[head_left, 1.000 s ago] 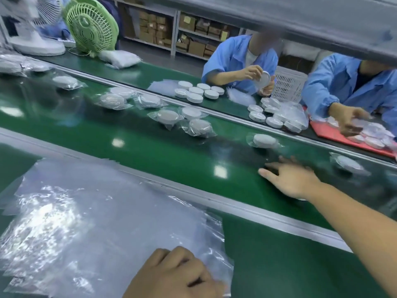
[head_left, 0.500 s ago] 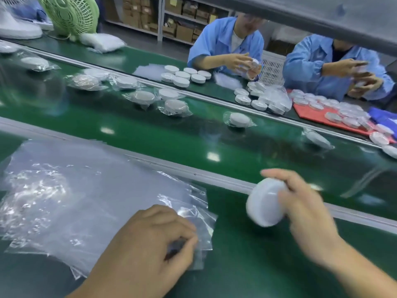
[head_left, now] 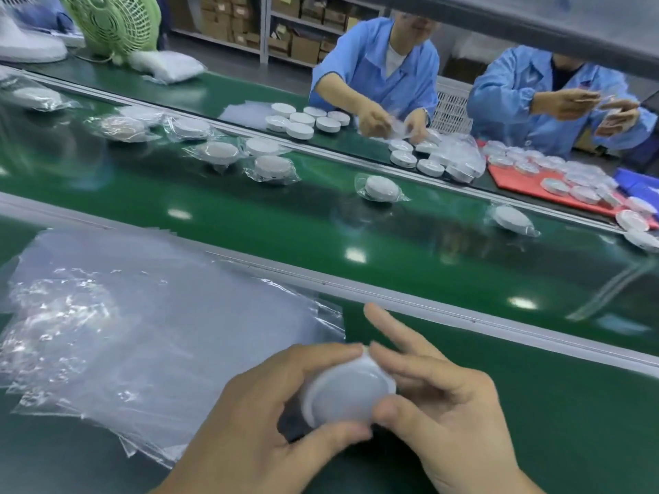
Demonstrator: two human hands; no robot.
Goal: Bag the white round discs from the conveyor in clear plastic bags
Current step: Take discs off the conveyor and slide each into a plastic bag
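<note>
A white round disc [head_left: 347, 392] is held between both my hands low in the middle of the view, above the green near table. My left hand [head_left: 260, 415] curls its fingers and thumb round the disc's left side. My right hand [head_left: 438, 397] pinches its right edge, with the forefinger stretched out. A stack of clear plastic bags [head_left: 142, 329] lies flat just left of my hands. Whether a bag is round the disc I cannot tell. Several bagged discs [head_left: 381, 188] ride on the green conveyor [head_left: 321, 229].
Two people in blue coats [head_left: 388, 76] work across the conveyor, with loose white discs [head_left: 303, 119] and a red tray [head_left: 517, 183] of bagged ones in front of them. A green fan [head_left: 110, 19] stands at the far left. A metal rail [head_left: 463, 315] separates my table from the belt.
My right hand lifted a disc off the conveyor and brought it down to the left hand. The left hand left the bag stack and now grips the disc too.
</note>
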